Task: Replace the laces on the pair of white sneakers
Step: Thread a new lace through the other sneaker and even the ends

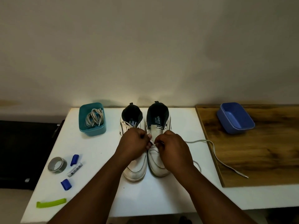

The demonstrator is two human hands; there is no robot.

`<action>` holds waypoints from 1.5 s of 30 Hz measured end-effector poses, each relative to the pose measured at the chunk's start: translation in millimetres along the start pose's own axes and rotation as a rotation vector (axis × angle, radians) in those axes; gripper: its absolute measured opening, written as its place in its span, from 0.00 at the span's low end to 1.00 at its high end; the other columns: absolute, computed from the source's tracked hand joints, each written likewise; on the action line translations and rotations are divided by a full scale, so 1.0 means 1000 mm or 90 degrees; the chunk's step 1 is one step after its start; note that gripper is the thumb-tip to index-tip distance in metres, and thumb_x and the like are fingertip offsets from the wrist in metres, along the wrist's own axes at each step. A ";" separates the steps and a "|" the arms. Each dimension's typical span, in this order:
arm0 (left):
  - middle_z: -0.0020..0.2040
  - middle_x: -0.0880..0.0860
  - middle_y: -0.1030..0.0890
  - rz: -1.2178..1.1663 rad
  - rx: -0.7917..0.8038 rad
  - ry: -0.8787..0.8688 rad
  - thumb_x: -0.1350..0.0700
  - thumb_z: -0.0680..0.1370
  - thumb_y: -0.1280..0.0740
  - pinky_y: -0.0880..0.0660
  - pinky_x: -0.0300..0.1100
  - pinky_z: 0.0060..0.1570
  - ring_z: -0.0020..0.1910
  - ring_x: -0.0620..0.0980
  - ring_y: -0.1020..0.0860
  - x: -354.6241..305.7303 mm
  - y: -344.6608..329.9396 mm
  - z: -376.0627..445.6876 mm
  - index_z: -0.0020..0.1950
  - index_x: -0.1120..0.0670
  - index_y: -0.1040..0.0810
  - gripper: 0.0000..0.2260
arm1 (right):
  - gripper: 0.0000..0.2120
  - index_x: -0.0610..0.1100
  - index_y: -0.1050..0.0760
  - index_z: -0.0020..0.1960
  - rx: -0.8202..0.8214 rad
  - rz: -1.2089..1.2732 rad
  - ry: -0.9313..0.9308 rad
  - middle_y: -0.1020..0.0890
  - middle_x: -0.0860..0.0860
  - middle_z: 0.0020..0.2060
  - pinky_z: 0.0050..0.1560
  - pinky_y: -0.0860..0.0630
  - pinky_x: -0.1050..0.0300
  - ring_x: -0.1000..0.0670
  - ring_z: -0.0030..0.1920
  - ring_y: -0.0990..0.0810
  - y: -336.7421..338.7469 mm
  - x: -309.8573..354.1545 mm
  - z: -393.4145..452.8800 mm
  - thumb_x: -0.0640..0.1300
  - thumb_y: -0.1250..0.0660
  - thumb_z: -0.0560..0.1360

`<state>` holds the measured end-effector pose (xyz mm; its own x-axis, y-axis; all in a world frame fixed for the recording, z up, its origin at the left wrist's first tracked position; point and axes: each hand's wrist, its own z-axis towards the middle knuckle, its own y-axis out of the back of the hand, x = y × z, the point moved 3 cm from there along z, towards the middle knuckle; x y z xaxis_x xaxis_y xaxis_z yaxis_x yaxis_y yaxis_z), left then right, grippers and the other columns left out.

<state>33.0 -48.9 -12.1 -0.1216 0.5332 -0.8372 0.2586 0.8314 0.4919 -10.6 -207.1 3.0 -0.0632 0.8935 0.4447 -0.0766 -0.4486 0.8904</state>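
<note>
Laces point(94, 117) in tub point(84, 126) (left of sneakers point(146, 160))

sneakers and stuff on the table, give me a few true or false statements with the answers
1. Both hands work at the right sneaker. True.
2. The teal tub is empty. False: it holds bundled laces.
3. The blue tub sits on the wooden board. True.
4. A loose lace trails off to the left. False: it trails right, onto the board.
5. The tape roll lies left of the sneakers. True.
</note>
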 end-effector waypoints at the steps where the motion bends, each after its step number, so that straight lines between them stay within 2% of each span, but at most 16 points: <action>1: 0.31 0.50 0.16 0.004 -0.003 -0.003 0.51 0.81 0.33 0.19 0.57 0.47 0.34 0.52 0.17 -0.001 0.001 -0.001 0.34 0.55 0.19 0.17 | 0.06 0.53 0.16 0.50 0.004 0.028 -0.006 0.21 0.54 0.45 0.46 0.23 0.52 0.48 0.50 0.22 -0.002 -0.002 0.001 0.45 0.32 0.78; 7: 0.31 0.52 0.16 -0.018 -0.010 0.010 0.53 0.82 0.33 0.17 0.54 0.45 0.33 0.50 0.16 -0.004 0.002 -0.002 0.34 0.56 0.19 0.17 | 0.05 0.53 0.16 0.48 -0.010 0.072 -0.065 0.21 0.55 0.45 0.49 0.25 0.51 0.49 0.50 0.24 -0.010 -0.004 0.001 0.47 0.31 0.79; 14: 0.30 0.52 0.17 -0.015 -0.008 0.016 0.53 0.82 0.33 0.20 0.45 0.40 0.28 0.48 0.19 -0.005 0.002 -0.006 0.32 0.54 0.21 0.18 | 0.05 0.53 0.16 0.43 0.056 0.245 -0.113 0.21 0.58 0.40 0.48 0.25 0.57 0.58 0.45 0.21 -0.012 -0.009 0.007 0.45 0.28 0.77; 17: 0.30 0.52 0.17 -0.015 -0.016 0.019 0.53 0.82 0.33 0.21 0.44 0.40 0.28 0.48 0.18 -0.006 0.004 -0.007 0.33 0.54 0.21 0.18 | 0.07 0.54 0.15 0.43 0.057 0.246 -0.111 0.19 0.60 0.40 0.48 0.24 0.59 0.60 0.45 0.20 -0.009 -0.008 0.006 0.44 0.28 0.77; 22: 0.31 0.54 0.16 -0.052 0.000 0.047 0.53 0.83 0.33 0.19 0.47 0.40 0.29 0.51 0.18 -0.008 0.004 -0.008 0.37 0.58 0.18 0.16 | 0.10 0.53 0.14 0.53 0.068 0.316 -0.138 0.15 0.60 0.43 0.53 0.20 0.56 0.60 0.47 0.17 -0.008 -0.004 0.003 0.41 0.29 0.78; 25: 0.34 0.56 0.16 -0.090 0.027 0.064 0.55 0.83 0.33 0.18 0.49 0.42 0.33 0.54 0.17 -0.009 0.008 -0.007 0.40 0.59 0.17 0.14 | 0.19 0.56 0.22 0.65 0.052 0.303 -0.154 0.18 0.56 0.43 0.53 0.21 0.55 0.57 0.47 0.19 -0.008 -0.002 0.002 0.39 0.31 0.77; 27: 0.36 0.59 0.15 -0.112 0.066 0.066 0.60 0.81 0.33 0.19 0.46 0.40 0.34 0.52 0.18 -0.011 0.011 -0.010 0.44 0.61 0.17 0.08 | 0.22 0.57 0.25 0.67 0.077 0.304 -0.155 0.19 0.55 0.43 0.54 0.21 0.53 0.56 0.47 0.19 -0.007 -0.003 0.003 0.39 0.32 0.77; 29: 0.38 0.56 0.14 -0.049 0.074 0.040 0.61 0.77 0.28 0.21 0.41 0.36 0.33 0.47 0.18 -0.011 0.014 -0.012 0.46 0.56 0.16 0.01 | 0.25 0.58 0.28 0.70 0.101 0.304 -0.150 0.19 0.55 0.44 0.55 0.21 0.52 0.57 0.47 0.20 -0.005 -0.004 0.002 0.40 0.33 0.77; 33: 0.38 0.48 0.15 0.057 -0.003 0.015 0.59 0.71 0.24 0.22 0.41 0.44 0.40 0.43 0.17 -0.015 0.011 -0.019 0.48 0.46 0.19 0.10 | 0.30 0.61 0.33 0.74 0.114 0.278 -0.124 0.19 0.59 0.46 0.58 0.22 0.49 0.56 0.51 0.19 -0.005 -0.004 0.000 0.44 0.30 0.76; 36: 0.38 0.47 0.17 0.096 -0.030 0.012 0.58 0.72 0.26 0.28 0.38 0.40 0.40 0.43 0.20 -0.028 0.011 -0.030 0.50 0.46 0.22 0.11 | 0.29 0.62 0.32 0.73 0.092 0.163 -0.064 0.17 0.60 0.51 0.64 0.27 0.46 0.52 0.57 0.20 -0.003 -0.001 -0.002 0.50 0.27 0.75; 39: 0.40 0.47 0.19 0.152 -0.128 0.004 0.58 0.77 0.33 0.26 0.39 0.38 0.39 0.45 0.20 -0.041 0.038 -0.038 0.53 0.48 0.23 0.07 | 0.28 0.60 0.31 0.72 0.086 0.127 -0.057 0.19 0.62 0.50 0.66 0.31 0.47 0.53 0.59 0.21 0.000 0.001 -0.003 0.52 0.26 0.76; 40: 0.41 0.49 0.19 0.112 -0.178 0.008 0.59 0.79 0.35 0.26 0.38 0.37 0.38 0.45 0.20 -0.045 0.050 -0.041 0.54 0.49 0.24 0.06 | 0.27 0.60 0.31 0.72 0.082 0.136 -0.062 0.19 0.63 0.49 0.66 0.31 0.46 0.53 0.58 0.21 0.001 0.000 -0.003 0.51 0.26 0.76; 41: 0.42 0.52 0.19 -0.012 -0.222 0.019 0.61 0.81 0.38 0.26 0.38 0.38 0.39 0.46 0.20 -0.047 0.061 -0.042 0.54 0.50 0.25 0.06 | 0.27 0.60 0.31 0.72 0.079 0.145 -0.068 0.19 0.63 0.49 0.67 0.31 0.46 0.54 0.58 0.20 0.002 -0.002 -0.003 0.51 0.26 0.76; 43: 0.44 0.58 0.20 -0.503 -0.230 0.075 0.65 0.84 0.44 0.20 0.42 0.48 0.44 0.50 0.16 -0.049 0.070 -0.045 0.55 0.54 0.27 0.09 | 0.27 0.60 0.31 0.72 0.079 0.138 -0.064 0.18 0.62 0.50 0.67 0.31 0.46 0.53 0.59 0.20 0.002 -0.003 -0.004 0.50 0.27 0.76; 44: 0.41 0.57 0.21 -0.728 -0.224 0.084 0.66 0.84 0.45 0.19 0.45 0.48 0.42 0.50 0.15 -0.051 0.070 -0.046 0.54 0.55 0.28 0.09 | 0.27 0.60 0.31 0.73 0.078 0.123 -0.057 0.17 0.61 0.52 0.67 0.31 0.46 0.53 0.60 0.20 0.003 -0.003 -0.005 0.51 0.27 0.76; 45: 0.38 0.54 0.23 -0.867 -0.237 0.076 0.66 0.84 0.45 0.19 0.43 0.44 0.37 0.47 0.17 -0.050 0.072 -0.046 0.52 0.55 0.28 0.09 | 0.27 0.59 0.32 0.73 0.078 0.108 -0.050 0.17 0.61 0.53 0.66 0.32 0.47 0.53 0.60 0.21 0.003 -0.002 -0.005 0.51 0.27 0.76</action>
<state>13.6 -9.0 76.1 -0.1511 -0.7129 -0.6848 -0.3861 0.6803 -0.6230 -15.6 -210.6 4.1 0.0126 0.8063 0.5914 0.0505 -0.5912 0.8049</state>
